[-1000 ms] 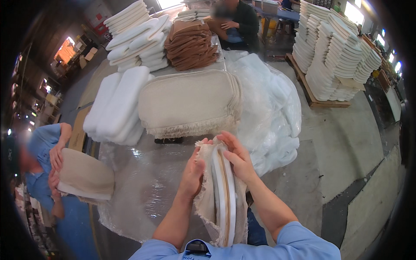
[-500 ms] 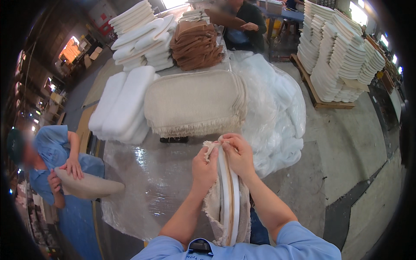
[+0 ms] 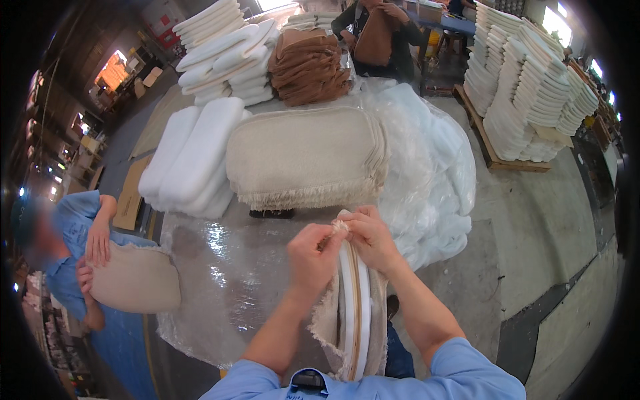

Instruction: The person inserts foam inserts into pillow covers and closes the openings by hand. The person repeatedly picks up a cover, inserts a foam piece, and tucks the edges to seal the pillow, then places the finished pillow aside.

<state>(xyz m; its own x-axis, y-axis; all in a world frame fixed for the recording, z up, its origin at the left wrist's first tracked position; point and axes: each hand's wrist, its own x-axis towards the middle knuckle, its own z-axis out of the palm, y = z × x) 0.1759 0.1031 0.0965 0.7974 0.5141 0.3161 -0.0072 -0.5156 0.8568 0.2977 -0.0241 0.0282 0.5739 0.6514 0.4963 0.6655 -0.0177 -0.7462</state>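
In front of me a beige, fray-edged fabric cushion cover [image 3: 379,327] hangs open lengthwise. White padding [image 3: 362,300] with a tan strip down its middle shows inside the opening. My left hand [image 3: 312,257] is closed, pinching the frayed fabric at the cover's far end. Close beside it, my right hand [image 3: 373,240] grips the same end between thumb and fingers. The fingertips almost meet there and partly hide the fabric. Just beyond my hands lies a stack of beige fabric covers [image 3: 303,153] with fringed near edges.
A plastic-wrapped table [image 3: 200,293] carries white pads [image 3: 213,147], brown folded fabric [image 3: 308,70] and clear plastic bags [image 3: 427,173]. A co-worker [image 3: 77,233] at left handles a beige cushion [image 3: 137,280]; another person [image 3: 400,53] holds brown fabric. A pallet [image 3: 497,157] of white pads stands right.
Both hands have drawn together at the cover's far end, my left hand turning over it. The left co-worker's cushion has turned broad side up. The far person's brown fabric now hangs upright.
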